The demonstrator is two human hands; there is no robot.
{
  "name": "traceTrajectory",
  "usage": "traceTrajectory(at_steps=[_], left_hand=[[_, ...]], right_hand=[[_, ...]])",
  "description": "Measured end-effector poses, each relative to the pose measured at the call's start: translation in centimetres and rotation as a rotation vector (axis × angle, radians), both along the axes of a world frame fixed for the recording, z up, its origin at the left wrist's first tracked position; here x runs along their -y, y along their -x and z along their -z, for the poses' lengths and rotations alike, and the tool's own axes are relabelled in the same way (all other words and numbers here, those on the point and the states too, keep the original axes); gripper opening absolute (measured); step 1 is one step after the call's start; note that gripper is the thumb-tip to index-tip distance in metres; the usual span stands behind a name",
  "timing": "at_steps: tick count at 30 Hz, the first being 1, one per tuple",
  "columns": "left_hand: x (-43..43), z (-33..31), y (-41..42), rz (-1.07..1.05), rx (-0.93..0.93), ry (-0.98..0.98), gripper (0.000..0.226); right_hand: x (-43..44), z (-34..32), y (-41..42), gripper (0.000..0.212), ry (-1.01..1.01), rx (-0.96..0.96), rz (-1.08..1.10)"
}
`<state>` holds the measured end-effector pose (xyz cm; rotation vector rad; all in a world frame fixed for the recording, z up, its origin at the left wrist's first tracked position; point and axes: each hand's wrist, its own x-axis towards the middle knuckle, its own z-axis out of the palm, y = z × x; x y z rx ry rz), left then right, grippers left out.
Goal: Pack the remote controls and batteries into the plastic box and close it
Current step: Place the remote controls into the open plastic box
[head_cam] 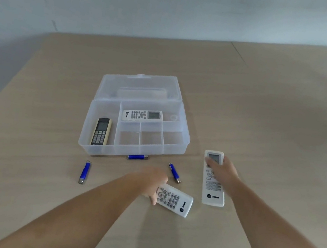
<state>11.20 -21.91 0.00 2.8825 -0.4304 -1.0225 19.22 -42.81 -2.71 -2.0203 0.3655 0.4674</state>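
Reaching with both hands at once: left hand curled over one end of the near white remote, right hand laid across the upper part of the long white remote, both lying flat on the bench; firm grasp or mere touch, cannot tell. Already packed in the open plastic box: white remote in the rear compartment, dark remote in the left one. Lying loose: three blue batteries. Risk judged: nudging the middle battery rolling, or jamming the long remote across a divider, blocking the lid.
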Motion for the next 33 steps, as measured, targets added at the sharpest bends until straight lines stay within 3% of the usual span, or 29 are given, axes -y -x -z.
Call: traceTrajectory(at_steps=[4,8,11,15,18,20,22,25,27,29,33], left_hand=[[-2.1,-3.2,-1.5,-0.162,-0.055,0.192,0.042],[-4.8,-7.7,-3.4,-0.338,0.03,0.356,0.042],[-8.6,-9.7,-4.4,-0.632,0.081,0.669,0.035],[-12.9,-10.5,-5.0,-1.023,0.083,1.214,0.009],[-14.5,-9.5,-6.0,-1.343,0.092,1.43,0.019],[-15.5,-8.4,-7.2,-1.591,0.122,1.398,0.024],[-15.5,-7.9,-7.6,-1.695,0.067,1.339,0.026],[-16.7,-7.6,-8.9,-1.638,-0.101,1.192,0.032],[-17.4,-7.8,-9.7,-1.549,-0.155,1.107,0.017],[-18.0,-7.7,-10.8,-1.502,-0.143,1.038,0.014],[-19.4,-7.1,-12.5,-1.455,-0.02,0.976,0.032]], right_hand=[[-1.5,-3.2,-2.3,0.036,-0.023,0.048,0.063],[-4.6,-6.6,-4.7,0.026,-0.086,0.113,0.043],[-7.0,-9.2,-6.4,0.019,-0.153,0.165,0.057],[-10.0,-10.8,-8.5,0.021,-0.256,0.216,0.133],[-12.2,-10.5,-9.3,0.02,-0.294,0.156,0.147],[-14.0,-9.9,-10.0,0.019,-0.364,0.096,0.172],[-14.8,-9.4,-9.6,0.021,-0.439,0.057,0.212],[-17.3,-7.4,-10.9,0.028,-0.501,-0.001,0.264],[-18.9,-6.2,-11.5,0.03,-0.514,-0.046,0.288],[-20.3,-5.0,-12.1,0.026,-0.494,-0.08,0.281],[-22.2,-3.6,-12.3,0.027,-0.467,-0.174,0.275]])
